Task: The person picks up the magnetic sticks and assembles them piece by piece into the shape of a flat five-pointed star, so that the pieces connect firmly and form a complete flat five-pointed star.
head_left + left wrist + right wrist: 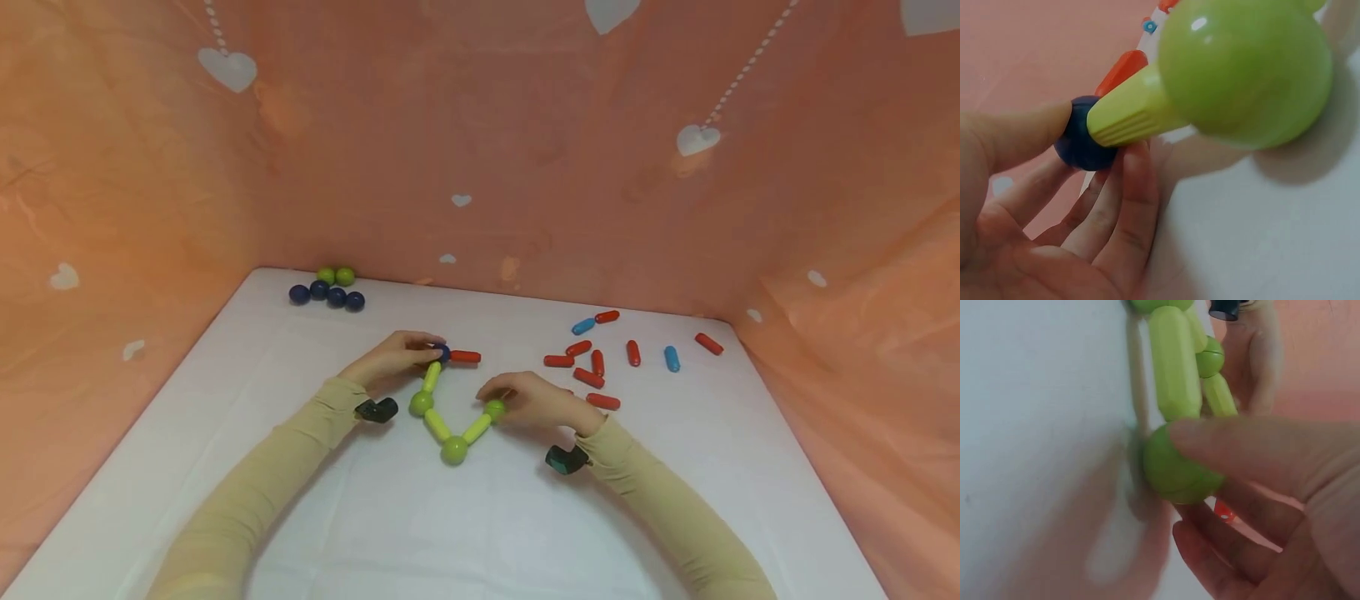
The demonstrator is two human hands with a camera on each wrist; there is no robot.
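Observation:
My left hand (392, 358) pinches a dark blue ball (1082, 145) between thumb and fingers. A red rod (467, 357) sticks out from that ball to the right, and a yellow-green rod (431, 377) joins it to a green ball (422, 404). From there a second yellow-green rod (437, 425) runs to the green ball (454, 451) nearest me. A third yellow-green rod (477, 430) slants up to another green ball (1179, 472), which my right hand (542, 402) holds between thumb and fingers. The joined pieces form a V-like shape, open at the far side.
At the back left lie several loose dark blue balls (337, 297) and two green balls (345, 276). Several red rods (588, 378) are scattered to the right, with two blue rods (672, 358) among them. Pinkish-orange cloth (480, 125) walls in the white table (420, 533).

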